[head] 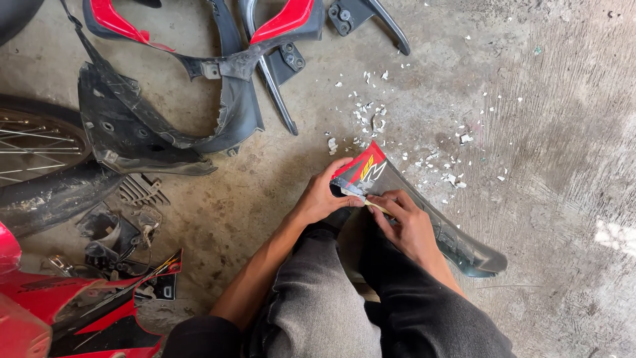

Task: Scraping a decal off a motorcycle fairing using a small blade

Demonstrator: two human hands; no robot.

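Glossy dark plastic fairing panel (424,205), long and curved with a red sticker tip, lies at centre on rough concrete floor (563,132). Left hand (322,196) grips its 9 o'clock edge; right hand (407,222) pinches a sticker strip. White flakes (371,116) scatter at 12 o'clock.

At frame centre a dark grey fairing panel (424,212) carries a red, yellow and white sticker (361,169), white flakes (371,116) speckle the grey-brown concrete floor (543,132), and black-and-red bodywork (199,59) fills the upper left.
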